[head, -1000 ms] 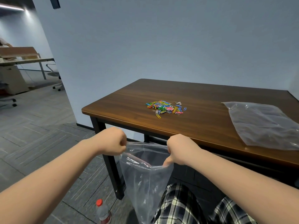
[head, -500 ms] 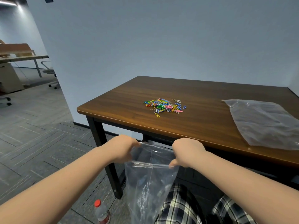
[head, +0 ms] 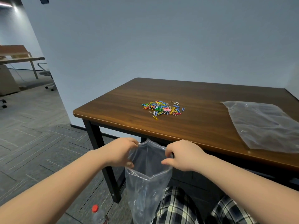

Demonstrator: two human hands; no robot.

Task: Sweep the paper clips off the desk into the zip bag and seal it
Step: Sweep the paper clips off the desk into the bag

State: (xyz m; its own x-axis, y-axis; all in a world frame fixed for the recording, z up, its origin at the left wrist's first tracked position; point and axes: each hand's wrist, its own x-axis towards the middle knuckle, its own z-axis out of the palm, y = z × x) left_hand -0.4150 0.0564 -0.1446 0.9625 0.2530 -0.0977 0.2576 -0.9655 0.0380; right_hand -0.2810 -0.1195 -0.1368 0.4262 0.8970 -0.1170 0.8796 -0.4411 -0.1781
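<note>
A heap of coloured paper clips [head: 162, 109] lies on the brown wooden desk [head: 123, 109], a little back from its near edge. Below that edge hangs a clear zip bag [head: 148, 180] with its mouth pulled wide. My left hand [head: 120, 153] pinches the left side of the mouth and my right hand [head: 182, 155] pinches the right side. The bag's top rim sits just under the desk edge, in front of the clips. Its lower part hangs down past my plaid-clad lap.
A second clear plastic bag [head: 265, 125] lies flat on the desk at the right. A bottle with a red cap [head: 97, 214] stands on the grey floor beside the black desk leg [head: 103, 160]. A wall runs behind the desk.
Both hands have lifted the bag closer to the desk edge and spread its mouth wider. The clips have not moved.
</note>
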